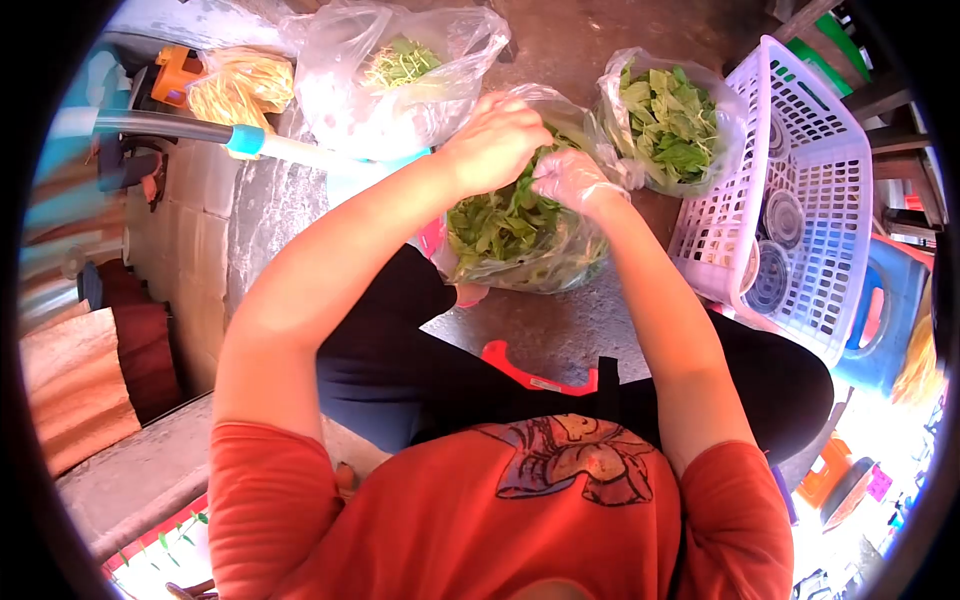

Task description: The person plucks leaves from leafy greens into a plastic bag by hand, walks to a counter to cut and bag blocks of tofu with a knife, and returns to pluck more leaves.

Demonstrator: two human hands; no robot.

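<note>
A clear plastic bag of leafy greens [510, 232] stands in front of my knees, its mouth wide. Above its far side, my left hand [500, 143] is bare, with fingers curled in a pinch. Close beside it, my right hand [570, 180] appears to wear a thin clear glove, and its fingers are drawn together too. The fingertips of both hands face each other over the leaves. Whatever sits between them is too small or hidden to make out.
Beyond my left hand lies a clear bag [400, 85] with pale-stemmed greens. Another bag of leaves [672, 130] stands right of my hands, beside a white plastic basket [728, 160] holding round lids. A metal pole [180, 124] juts in from the left. A red curved object [535, 375] lies between my legs.
</note>
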